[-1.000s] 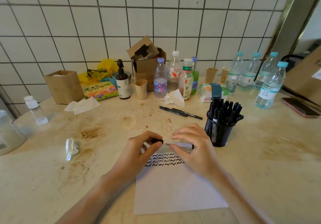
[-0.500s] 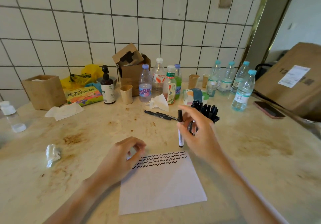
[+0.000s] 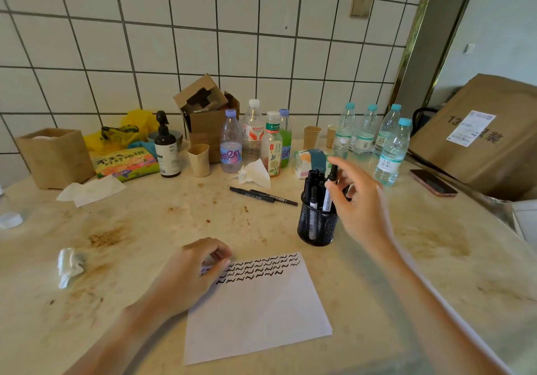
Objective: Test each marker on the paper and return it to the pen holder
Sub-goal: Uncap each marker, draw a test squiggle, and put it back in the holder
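Flanking pen holder (image 3: 316,226): bottles (image 3: 390,153), loose pens (image 3: 263,195).

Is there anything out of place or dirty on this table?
Two black markers lie loose on the table, left of the pen holder rather than in it. Brown stains mark the tabletop, beside a crumpled tissue.

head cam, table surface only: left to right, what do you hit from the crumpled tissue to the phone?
Crumpled tissue → left hand on the paper → mesh pen holder → right hand holding a marker at the holder → phone.
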